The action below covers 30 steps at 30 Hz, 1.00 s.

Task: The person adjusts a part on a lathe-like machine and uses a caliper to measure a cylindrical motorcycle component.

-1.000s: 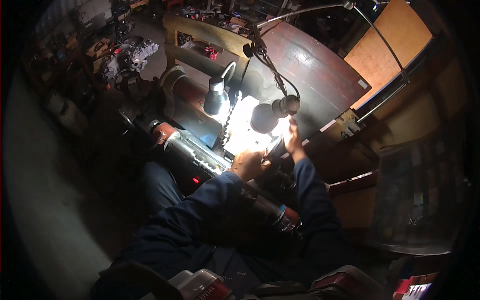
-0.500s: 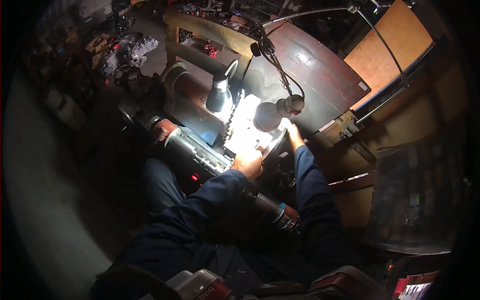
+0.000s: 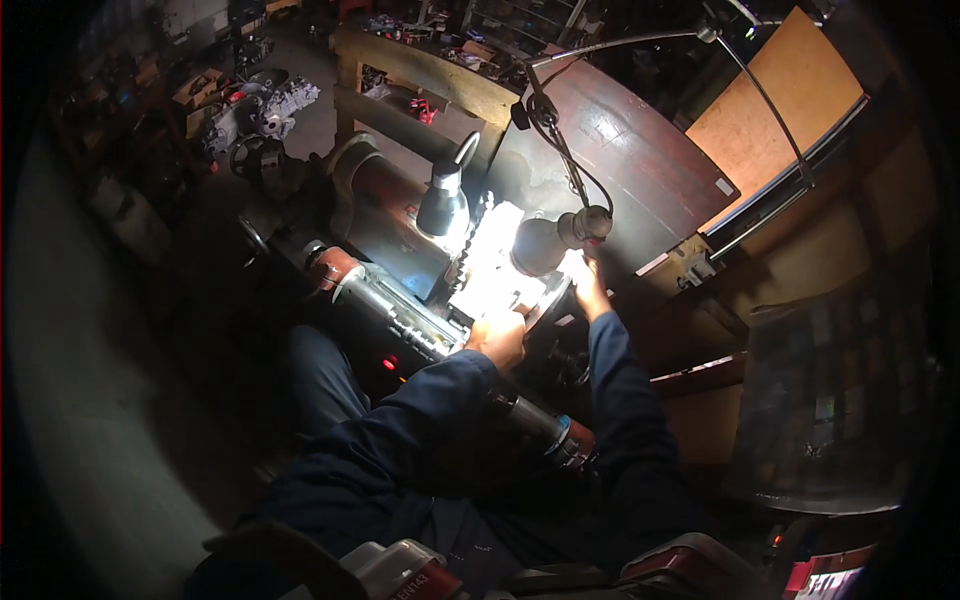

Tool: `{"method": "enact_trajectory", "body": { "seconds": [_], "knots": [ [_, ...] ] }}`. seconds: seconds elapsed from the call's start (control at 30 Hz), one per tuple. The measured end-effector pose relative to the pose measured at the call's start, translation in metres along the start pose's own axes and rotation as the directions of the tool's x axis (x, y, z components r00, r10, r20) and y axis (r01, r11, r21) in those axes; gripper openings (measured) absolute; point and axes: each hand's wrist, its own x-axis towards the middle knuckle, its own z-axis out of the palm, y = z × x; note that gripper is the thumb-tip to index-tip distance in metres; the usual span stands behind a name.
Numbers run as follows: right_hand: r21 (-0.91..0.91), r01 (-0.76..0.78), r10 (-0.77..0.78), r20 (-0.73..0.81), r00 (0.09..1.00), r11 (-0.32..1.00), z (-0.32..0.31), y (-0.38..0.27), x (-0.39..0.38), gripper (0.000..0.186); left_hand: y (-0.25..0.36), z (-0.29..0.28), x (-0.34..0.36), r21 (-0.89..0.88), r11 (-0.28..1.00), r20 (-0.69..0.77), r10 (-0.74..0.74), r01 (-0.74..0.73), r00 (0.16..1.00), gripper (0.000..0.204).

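Observation:
My left hand (image 3: 498,338) is closed at the lower end of a glaring, lamp-lit metal workpiece (image 3: 485,270); what its fingers hold is hidden. My right hand (image 3: 590,285) reaches up beside the right lamp head (image 3: 540,242), its fingertips lost in the glare. The left lamp (image 3: 442,205) also shines on the workpiece, whose detail is washed out. Alongside runs a dark toothed strip (image 3: 462,260). A steel cylinder assembly with reddish ends (image 3: 385,310) lies diagonally at the left of my hands.
A wooden frame (image 3: 420,60), dark reddish panel (image 3: 640,140) and orange board (image 3: 770,100) stand behind, under an arched metal arm (image 3: 760,95). Engine-like parts (image 3: 280,105) lie on the floor at back left. A dark, glossy sheet (image 3: 830,400) is at right.
Both hands remain at the workpiece; my left hand has shifted slightly and my right hand appears a little lower. The lamps sit slightly lower and further right in the view.

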Motion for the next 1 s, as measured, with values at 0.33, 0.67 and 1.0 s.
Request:
{"method": "enact_trajectory", "body": {
  "seconds": [0.33, 0.67, 1.0],
  "knots": [
    [-0.390, 0.115, -0.172, -0.116, 0.978, 0.914, -0.053, 0.049, 0.005, 0.032, 0.021, 0.023, 0.014, -0.107, 0.990, -0.153, 0.077, -0.094, 0.985, 0.025],
    [-0.292, 0.098, -0.176, -0.254, 0.951, 0.951, -0.126, 0.090, 0.008, 0.029, 0.069, 0.012, 0.029, -0.330, 0.943, 0.120, 0.090, -0.045, 0.989, 0.031],
    [-0.190, 0.418, -0.445, -0.133, 0.886, 0.889, 0.020, -0.044, -0.038, 0.032, 0.012, -0.017, 0.006, -0.234, 0.972, 0.005, 0.014, -0.012, 1.000, 0.031]
  ]
}}
